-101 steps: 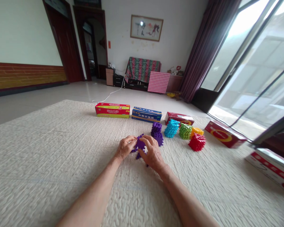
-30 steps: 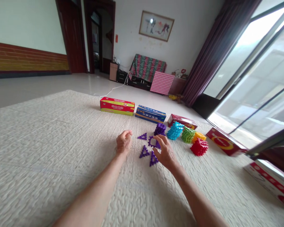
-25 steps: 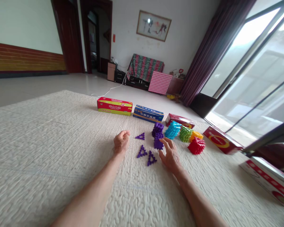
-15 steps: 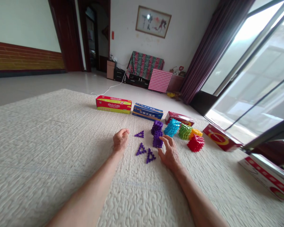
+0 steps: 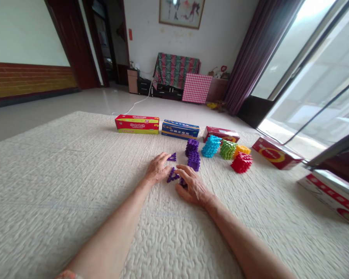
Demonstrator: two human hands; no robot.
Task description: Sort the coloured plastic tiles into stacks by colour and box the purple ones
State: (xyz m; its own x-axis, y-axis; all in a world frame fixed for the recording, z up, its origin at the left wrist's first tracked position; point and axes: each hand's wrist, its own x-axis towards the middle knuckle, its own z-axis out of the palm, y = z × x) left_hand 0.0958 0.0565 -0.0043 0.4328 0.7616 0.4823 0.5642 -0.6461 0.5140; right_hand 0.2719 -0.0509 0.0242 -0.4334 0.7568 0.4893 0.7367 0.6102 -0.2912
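My left hand is open, its fingertips at the edge of a flat purple toothed triangle. My right hand reaches over the near triangles with thumb and fingers apart. A second purple triangle lies between the hands. Most of a third triangle is hidden beneath my right fingers; whether they touch it, I cannot tell. Just beyond my right hand stand two purple stacks of toothed pieces, a nearer one and a farther one.
To the right stand toothed stacks in blue, green, yellow and red. A red-yellow box, a blue box and dark red boxes line the quilted mat. A white-red box lies far right.
My left hand has opened from a fist and moved right towards the triangles. My right hand has moved left from beside the purple stacks to over the near triangles. The view has tilted down.
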